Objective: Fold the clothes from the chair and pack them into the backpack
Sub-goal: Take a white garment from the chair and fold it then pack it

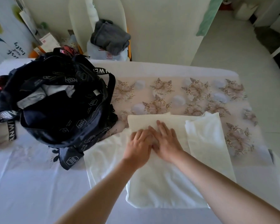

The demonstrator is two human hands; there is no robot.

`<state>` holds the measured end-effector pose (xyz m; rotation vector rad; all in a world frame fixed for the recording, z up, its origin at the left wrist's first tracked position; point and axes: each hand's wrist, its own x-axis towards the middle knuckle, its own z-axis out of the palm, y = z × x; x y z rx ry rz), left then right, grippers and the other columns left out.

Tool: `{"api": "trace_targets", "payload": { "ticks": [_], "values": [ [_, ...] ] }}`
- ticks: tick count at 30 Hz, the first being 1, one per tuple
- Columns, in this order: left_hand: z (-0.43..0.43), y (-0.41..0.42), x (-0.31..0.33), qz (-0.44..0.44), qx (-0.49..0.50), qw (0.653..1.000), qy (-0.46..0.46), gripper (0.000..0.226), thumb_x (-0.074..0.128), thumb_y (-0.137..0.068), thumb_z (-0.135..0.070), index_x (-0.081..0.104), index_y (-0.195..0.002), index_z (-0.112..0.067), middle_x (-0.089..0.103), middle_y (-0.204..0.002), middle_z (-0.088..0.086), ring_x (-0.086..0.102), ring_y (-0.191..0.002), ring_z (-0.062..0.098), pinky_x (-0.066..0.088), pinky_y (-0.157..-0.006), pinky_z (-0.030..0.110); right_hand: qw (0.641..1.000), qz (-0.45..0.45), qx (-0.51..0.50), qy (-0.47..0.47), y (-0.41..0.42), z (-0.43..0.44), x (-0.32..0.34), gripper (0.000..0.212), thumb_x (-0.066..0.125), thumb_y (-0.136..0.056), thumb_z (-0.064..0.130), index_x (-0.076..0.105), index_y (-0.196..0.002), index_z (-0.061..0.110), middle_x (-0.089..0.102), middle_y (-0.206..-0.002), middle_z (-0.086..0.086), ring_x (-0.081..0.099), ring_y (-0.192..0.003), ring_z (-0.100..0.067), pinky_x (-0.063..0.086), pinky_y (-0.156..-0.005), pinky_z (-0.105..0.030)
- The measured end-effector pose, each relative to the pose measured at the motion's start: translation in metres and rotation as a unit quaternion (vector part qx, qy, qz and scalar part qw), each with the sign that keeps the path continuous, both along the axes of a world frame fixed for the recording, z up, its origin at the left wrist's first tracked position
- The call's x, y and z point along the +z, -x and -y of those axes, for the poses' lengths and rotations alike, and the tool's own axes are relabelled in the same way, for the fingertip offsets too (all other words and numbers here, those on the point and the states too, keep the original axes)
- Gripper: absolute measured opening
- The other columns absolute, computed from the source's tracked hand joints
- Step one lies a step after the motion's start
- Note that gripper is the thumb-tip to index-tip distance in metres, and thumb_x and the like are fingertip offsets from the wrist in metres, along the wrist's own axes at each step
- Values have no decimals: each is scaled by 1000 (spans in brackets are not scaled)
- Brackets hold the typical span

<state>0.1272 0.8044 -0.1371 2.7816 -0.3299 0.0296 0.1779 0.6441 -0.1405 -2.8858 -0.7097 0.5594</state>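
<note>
Trouble would most likely start at the left, where the black printed fabric backpack sits open and already stuffed with light and dark clothes. Its lower corner is just beside the left edge of the white cotton garment. A fold swept that way could catch on the bag or its straps and drag the cloth askew. Under the palms, the smooth white table covering may let the whole garment slide if the push turns sideways instead of down, wrinkling the layers. Further right, the long folded-in white flap lies loose with nothing on it, so it may spring open when the next fold is made.

The garment is spread flat on the table in front of the person, right of the backpack. The left hand lies on its upper middle, fingers extended and pressing, gripping nothing. The right hand touches the left hand and lies flat in the same way, its fingertips reaching onto the cream upper panel. Most of the cloth lies nearer the person than either palm.
</note>
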Motion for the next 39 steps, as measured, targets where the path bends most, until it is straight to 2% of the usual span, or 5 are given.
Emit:
{"api": "trace_targets", "payload": {
  "ticks": [5, 10, 18, 32, 39],
  "values": [
    [-36, 72, -23, -130, -14, 989, -75, 89, 36, -90, -65, 5, -158, -16, -14, -164, 5, -17, -150, 22, -2, -120, 48, 997, -5, 24, 71, 7, -15, 10, 74, 38, -98, 46, 0, -159, 28, -13, -165, -16, -7, -152, -35, 4, -121, -56],
    [-45, 111, -5, -193, -50, 976, -91, 125, 43, -63, -85, -16, -155, -25, -36, -157, 0, -36, -143, 15, -21, -118, 38, 985, -17, 164, 42, 26, -51, 22, 69, 34, -100, 45, 1, -158, 30, -11, -166, -9, -6, -153, -27, 3, -123, -51],
    [-77, 142, 12, -36, 293, 951, 92, 29, 60, -91, -27, 65, -119, -21, 59, -126, -2, 53, -117, 26, 46, -96, 41, 969, 111, 220, 13, 34, -128, 49, 37, 40, -92, 11, 56, -124, 18, 51, -126, -8, 47, -117, -29, 33, -98, -40],
    [-108, 141, 17, -214, 528, 796, 204, 45, 71, -78, -19, 45, -115, -11, 58, -114, 10, 56, -107, 32, 38, -74, 30, 987, -36, 152, -35, 40, -195, 28, 32, 51, -91, 5, 67, -108, 26, 63, -113, -4, 62, -99, -29, 46, -74, -30],
    [-99, 124, 65, -157, 385, 890, 189, 13, 58, -83, -26, 64, -83, -14, 59, -82, -2, 56, -78, 21, 41, -62, 29, 965, -102, 42, -239, 13, -136, 74, 32, 55, -81, 5, 54, -64, 32, 55, -96, 2, 55, -80, -15, 45, -73, -31]
  ]
}}
